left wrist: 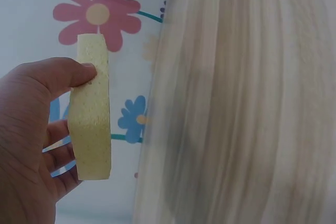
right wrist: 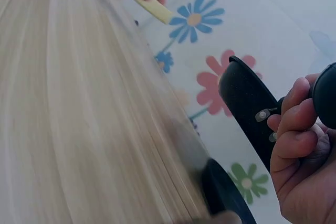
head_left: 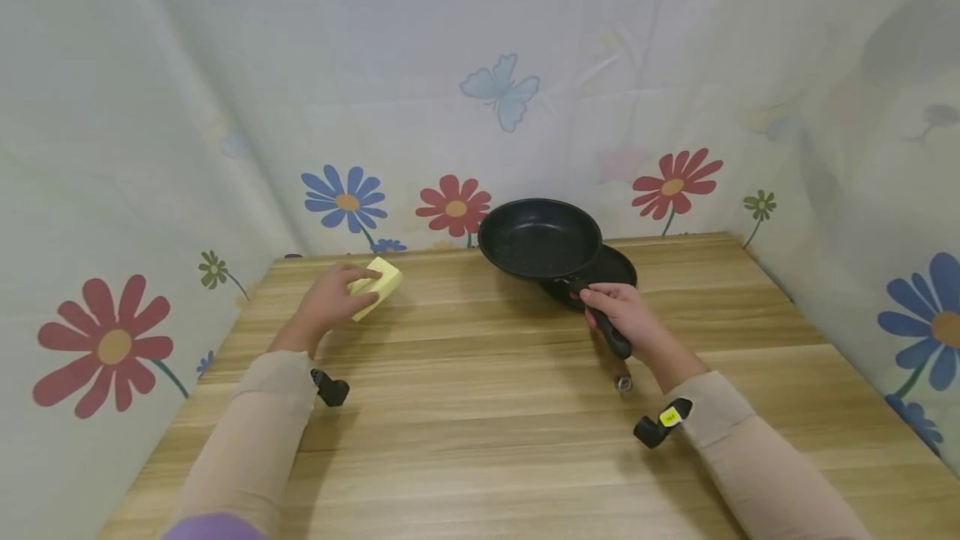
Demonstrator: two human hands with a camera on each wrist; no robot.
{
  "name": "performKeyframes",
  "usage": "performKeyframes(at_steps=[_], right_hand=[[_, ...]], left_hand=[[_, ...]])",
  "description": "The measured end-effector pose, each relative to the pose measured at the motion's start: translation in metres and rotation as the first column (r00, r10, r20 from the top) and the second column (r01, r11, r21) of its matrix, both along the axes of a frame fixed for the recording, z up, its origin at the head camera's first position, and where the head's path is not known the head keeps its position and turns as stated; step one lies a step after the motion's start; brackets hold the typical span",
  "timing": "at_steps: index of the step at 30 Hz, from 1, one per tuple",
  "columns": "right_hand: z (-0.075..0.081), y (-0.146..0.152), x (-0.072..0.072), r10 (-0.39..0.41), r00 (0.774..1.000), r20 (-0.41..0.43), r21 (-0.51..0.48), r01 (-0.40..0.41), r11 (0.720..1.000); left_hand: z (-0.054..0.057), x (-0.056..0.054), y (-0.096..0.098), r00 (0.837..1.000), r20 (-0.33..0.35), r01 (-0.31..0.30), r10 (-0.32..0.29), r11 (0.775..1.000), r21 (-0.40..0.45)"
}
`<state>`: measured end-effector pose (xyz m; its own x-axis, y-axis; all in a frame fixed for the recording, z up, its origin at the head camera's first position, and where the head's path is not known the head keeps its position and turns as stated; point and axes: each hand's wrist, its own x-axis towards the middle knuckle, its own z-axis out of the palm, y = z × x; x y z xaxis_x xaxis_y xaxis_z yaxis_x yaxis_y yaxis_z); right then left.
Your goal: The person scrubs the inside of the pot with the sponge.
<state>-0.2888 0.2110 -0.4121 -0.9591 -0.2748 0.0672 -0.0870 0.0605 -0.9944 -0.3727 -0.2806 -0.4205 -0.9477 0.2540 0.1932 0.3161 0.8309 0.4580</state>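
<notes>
My left hand (head_left: 327,300) pinches a pale yellow sponge (head_left: 387,280) above the far left of the table. In the left wrist view the thumb presses one face of the sponge (left wrist: 94,114), with fingers behind it. With my right hand (head_left: 633,319) I grip the black handle of a frying pan (head_left: 540,238), held raised, its dark inside facing me. Beneath it a second, smaller dark pan (head_left: 621,267) is partly hidden; its brown handle points toward me. The right wrist view shows fingers curled round the handle and the raised pan's underside (right wrist: 244,90).
The wood-grain table (head_left: 465,423) ends at a pale curtain (head_left: 405,107) printed with flowers and a butterfly, which also runs along the left and right sides. A small black camera is strapped at each wrist.
</notes>
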Motion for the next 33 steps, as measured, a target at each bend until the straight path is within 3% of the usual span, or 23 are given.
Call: performKeyframes(at_steps=[9,18,22,27,33], right_hand=[[-0.01,-0.036,-0.001,-0.005,1.0,-0.006,-0.014,0.005,1.0],[-0.027,-0.069,0.005,0.068,0.998,0.004,0.011,-0.068,0.998],[-0.033,-0.079,0.008,0.087,0.996,-0.006,0.024,-0.087,0.996],[-0.043,-0.09,0.01,0.121,0.992,-0.033,0.043,-0.119,0.992],[-0.053,-0.099,0.01,0.131,0.991,-0.019,0.044,-0.13,0.99]], left_hand=[[0.019,-0.002,0.022,1.0,-0.02,0.02,-0.019,1.0,0.011],[0.035,-0.013,0.053,0.992,-0.106,0.069,-0.065,0.997,0.032],[0.043,-0.017,0.069,0.993,-0.099,0.076,-0.071,0.996,0.051],[0.047,-0.022,0.092,0.995,-0.076,0.065,-0.061,0.996,0.054],[0.045,-0.033,0.112,0.995,-0.088,0.05,-0.048,0.999,0.016]])
